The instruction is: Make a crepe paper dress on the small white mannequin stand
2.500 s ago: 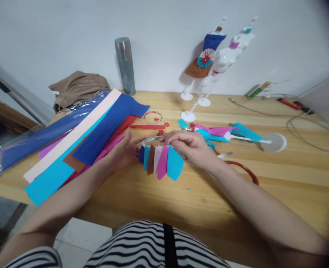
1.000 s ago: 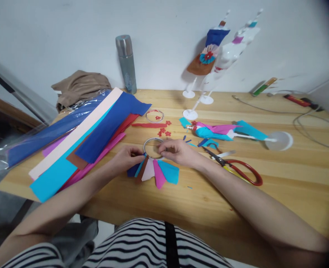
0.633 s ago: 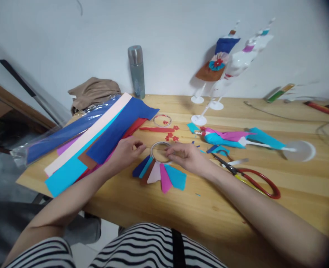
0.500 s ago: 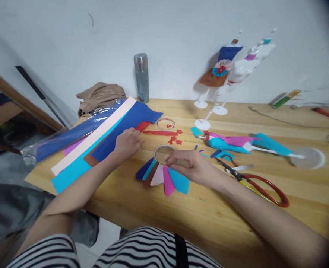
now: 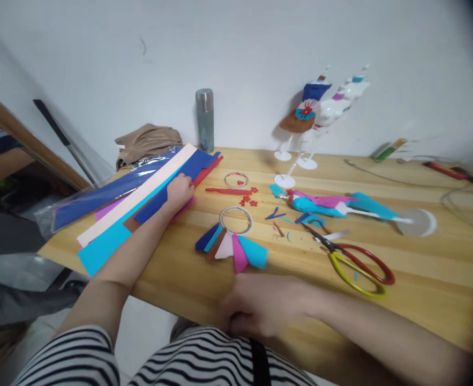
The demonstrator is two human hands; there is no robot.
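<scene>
My left hand [image 5: 180, 190] lies on the stack of coloured strips at the left, its fingers curled down over a blue fabric-like sheet [image 5: 152, 210]. A red strip [image 5: 209, 170] and a bit of magenta stick out beside it. My right hand [image 5: 256, 305] is smeared by motion over the table's front edge, close to my striped shirt; its fingers look bent, and what they hold is hidden. Just beyond it lies a ring [image 5: 236, 220] with several coloured pieces fanned along its near side, among them a magenta piece [image 5: 240, 254] and a turquoise piece [image 5: 255, 252].
Scissors [image 5: 332, 247] with red and yellow handles lie at right among scraps. Behind are a dressed doll form [image 5: 320, 203] lying down, upright mini mannequins [image 5: 314, 88], red flowers [image 5: 246, 201], a second ring [image 5: 236, 179], a flask [image 5: 204, 120] and brown cloth [image 5: 150, 142].
My right hand has moved from the ring back toward my body. My left hand stays at the stack, where the blue sheet is drawn in and magenta now shows. The view has shifted slightly.
</scene>
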